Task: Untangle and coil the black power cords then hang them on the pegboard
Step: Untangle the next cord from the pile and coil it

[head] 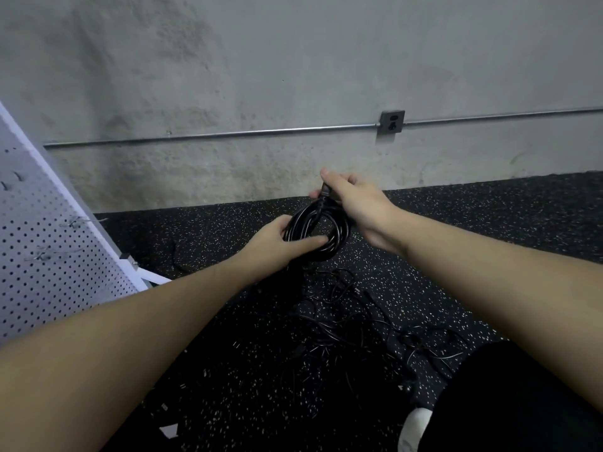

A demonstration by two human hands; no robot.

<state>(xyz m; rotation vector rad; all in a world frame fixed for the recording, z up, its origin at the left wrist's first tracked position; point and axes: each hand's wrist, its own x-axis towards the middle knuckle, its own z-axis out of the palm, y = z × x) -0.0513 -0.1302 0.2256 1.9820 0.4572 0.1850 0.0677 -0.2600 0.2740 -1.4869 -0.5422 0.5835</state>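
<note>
Gripping round black coiled cord, speckled rubber floor

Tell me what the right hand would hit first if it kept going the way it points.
The right hand, pinching the plug of the coiled cord, points up and left toward the concrete wall. Nothing shows between them, so probably the wall, though depth is unclear.

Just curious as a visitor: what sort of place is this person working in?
Probably a garage, basement or workshop. The bare concrete wall carries an exposed metal pipe leading to a power socket, the floor is speckled black rubber, and a white pegboard stands at the left.
</note>
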